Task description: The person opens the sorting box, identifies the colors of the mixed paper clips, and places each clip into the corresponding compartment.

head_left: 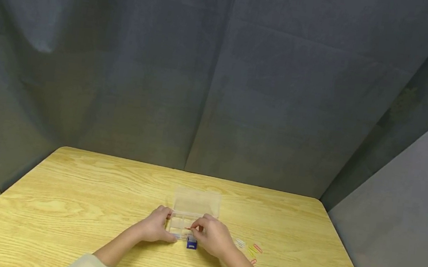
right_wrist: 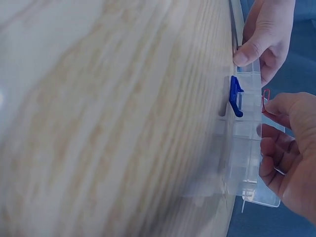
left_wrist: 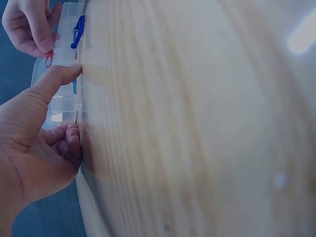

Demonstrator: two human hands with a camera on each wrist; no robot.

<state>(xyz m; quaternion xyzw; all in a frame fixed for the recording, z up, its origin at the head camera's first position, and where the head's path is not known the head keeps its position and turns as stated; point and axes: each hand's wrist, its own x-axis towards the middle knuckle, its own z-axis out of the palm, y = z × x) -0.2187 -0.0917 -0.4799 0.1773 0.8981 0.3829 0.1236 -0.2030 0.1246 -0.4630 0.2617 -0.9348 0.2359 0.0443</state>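
Note:
A clear plastic compartment box (head_left: 177, 221) lies on the table with its see-through lid (head_left: 197, 202) folded back. A blue latch (head_left: 191, 243) sits at its front edge. My left hand (head_left: 154, 225) grips the left end of the box, thumb at the front and fingers around the side. Between thumb and fingertips, my right hand (head_left: 212, 236) pinches a red paper clip (right_wrist: 266, 94) over the compartments. In the left wrist view, something blue (left_wrist: 75, 87) shows inside the box by my left thumb; its kind is unclear.
Right of my right hand, several loose paper clips lie on the wooden table (head_left: 88, 207): white ones (head_left: 239, 243), yellow ones (head_left: 252, 251) and a red one (head_left: 258, 248). Another red one (head_left: 253, 261) is partly covered by my forearm. Dark curtains (head_left: 145, 76) hang behind the table.

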